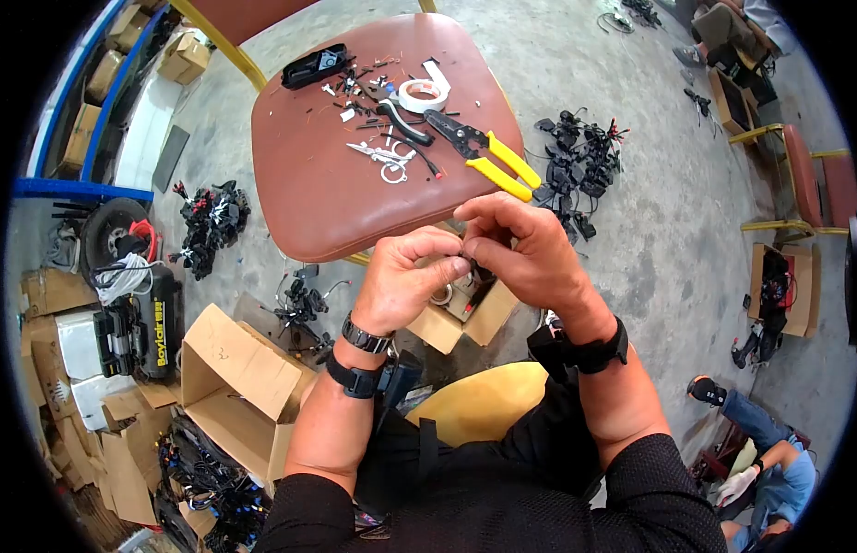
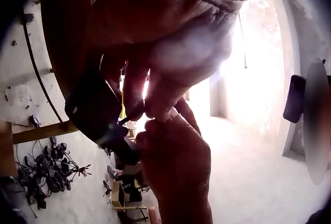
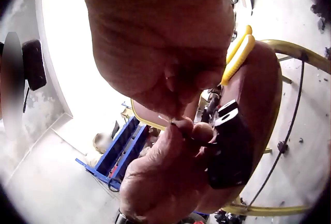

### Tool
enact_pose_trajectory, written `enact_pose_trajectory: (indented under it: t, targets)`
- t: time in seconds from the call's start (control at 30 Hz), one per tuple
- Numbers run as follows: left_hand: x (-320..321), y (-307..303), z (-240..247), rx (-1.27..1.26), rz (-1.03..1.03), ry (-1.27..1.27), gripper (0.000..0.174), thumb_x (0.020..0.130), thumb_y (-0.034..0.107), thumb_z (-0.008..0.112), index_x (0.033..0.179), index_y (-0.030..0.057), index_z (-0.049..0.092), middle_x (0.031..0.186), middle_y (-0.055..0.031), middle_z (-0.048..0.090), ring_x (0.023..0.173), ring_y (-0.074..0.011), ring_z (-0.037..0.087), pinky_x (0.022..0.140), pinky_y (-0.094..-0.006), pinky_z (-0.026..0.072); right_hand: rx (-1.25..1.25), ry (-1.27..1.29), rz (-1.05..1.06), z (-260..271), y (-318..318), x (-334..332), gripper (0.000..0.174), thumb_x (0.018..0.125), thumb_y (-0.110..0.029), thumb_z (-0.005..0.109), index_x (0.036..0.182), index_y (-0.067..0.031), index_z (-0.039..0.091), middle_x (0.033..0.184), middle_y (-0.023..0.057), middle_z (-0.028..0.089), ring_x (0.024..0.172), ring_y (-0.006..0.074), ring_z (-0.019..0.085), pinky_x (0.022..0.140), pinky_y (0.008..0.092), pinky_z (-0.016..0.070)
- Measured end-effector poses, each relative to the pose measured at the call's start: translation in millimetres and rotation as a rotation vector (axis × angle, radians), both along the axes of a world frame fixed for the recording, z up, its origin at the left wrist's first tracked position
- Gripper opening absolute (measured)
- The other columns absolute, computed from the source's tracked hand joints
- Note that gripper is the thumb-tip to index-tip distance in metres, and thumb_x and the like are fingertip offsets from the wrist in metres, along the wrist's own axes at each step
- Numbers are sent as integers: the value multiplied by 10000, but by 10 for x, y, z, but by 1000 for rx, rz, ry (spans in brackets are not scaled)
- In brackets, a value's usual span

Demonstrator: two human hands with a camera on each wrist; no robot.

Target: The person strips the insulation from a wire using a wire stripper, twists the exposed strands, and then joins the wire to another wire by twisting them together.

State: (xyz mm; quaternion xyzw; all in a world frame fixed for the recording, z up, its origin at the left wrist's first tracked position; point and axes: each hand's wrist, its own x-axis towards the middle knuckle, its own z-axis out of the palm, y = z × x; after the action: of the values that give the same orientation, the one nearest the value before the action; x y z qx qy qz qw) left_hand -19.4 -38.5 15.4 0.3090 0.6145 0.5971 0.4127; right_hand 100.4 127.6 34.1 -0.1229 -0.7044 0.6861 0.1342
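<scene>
My left hand [image 1: 401,281] and right hand [image 1: 525,249] meet fingertip to fingertip just in front of the chair seat. Between left thumb and finger I pinch a thin dark wire [image 3: 192,137], whose pale end pokes out past the fingertips. A black plastic housing [image 3: 230,154] with a slotted light-coloured face sits by the left fingers. The right thumb and forefinger close on the wire's end, partly hidden by the fingers. On the brown seat [image 1: 308,184] beyond lie yellow-handled wire strippers [image 1: 488,157], black-handled pliers [image 1: 403,123], scissors [image 1: 390,157] and a white tape roll [image 1: 423,95].
A black tray [image 1: 315,66] and small scraps lie on the seat too. Bundles of black wired parts [image 1: 576,166] lie on the floor to both sides. Open cardboard boxes [image 1: 239,369] stand below left. Another person [image 1: 769,470] sits at lower right.
</scene>
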Motion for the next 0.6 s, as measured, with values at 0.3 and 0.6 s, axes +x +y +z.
enact_pose_trajectory:
  t: [0.3,0.6]
  targets:
    - [-52,34,120,55,-243,751,138,758,21,775,883,48,722,880,-44,683,879,-244,601,889,-378,453,-40,-202,296,5,237,43,184,844,-19,694,1022,22,672,794,34,676,748,83,627,678,279,524]
    - [45,7,63,-102,13,731,135,753,19,787,885,17,757,824,-92,679,829,-254,625,779,-356,504,14,-68,-108,-149,331,36,202,865,-11,689,1064,19,690,829,13,673,723,56,595,645,251,524]
